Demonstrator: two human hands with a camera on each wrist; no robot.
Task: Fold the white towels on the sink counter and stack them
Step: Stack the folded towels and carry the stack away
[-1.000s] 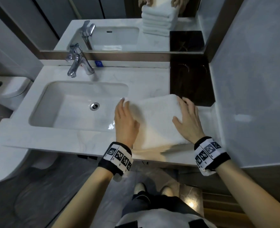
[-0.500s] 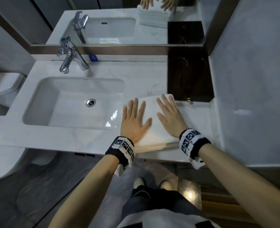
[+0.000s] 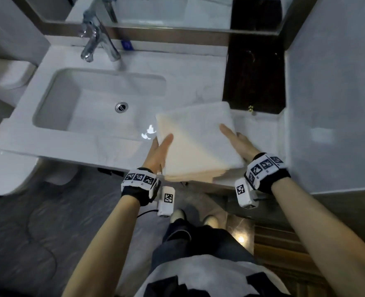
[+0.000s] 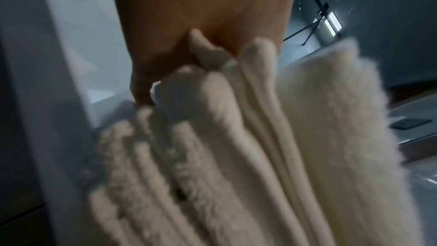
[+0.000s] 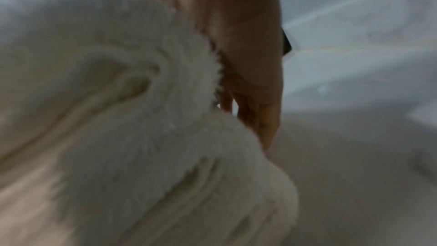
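A stack of folded white towels [image 3: 196, 142] sits at the right end of the sink counter [image 3: 117, 144], its near edge out past the counter's front. My left hand [image 3: 159, 150] grips the stack's left side, thumb on top, fingers hidden beneath. My right hand [image 3: 238, 143] grips the right side the same way. In the left wrist view the layered towel edges [image 4: 236, 156] press against my palm [image 4: 189, 25]. In the blurred right wrist view, my fingers [image 5: 257, 100] run down along the towels [image 5: 118, 119].
The sink basin [image 3: 55, 99] with its chrome faucet [image 3: 98, 39] lies left of the towels. A dark wood panel [image 3: 254, 76] with a brass knob [image 3: 251, 108] stands behind them. A grey wall [image 3: 331, 103] closes the right side; a toilet [image 3: 3, 78] is far left.
Both hands lay flat on top of the stack before; now they have slid to its left and right sides and taken hold. The stack has shifted toward me and turned slightly.
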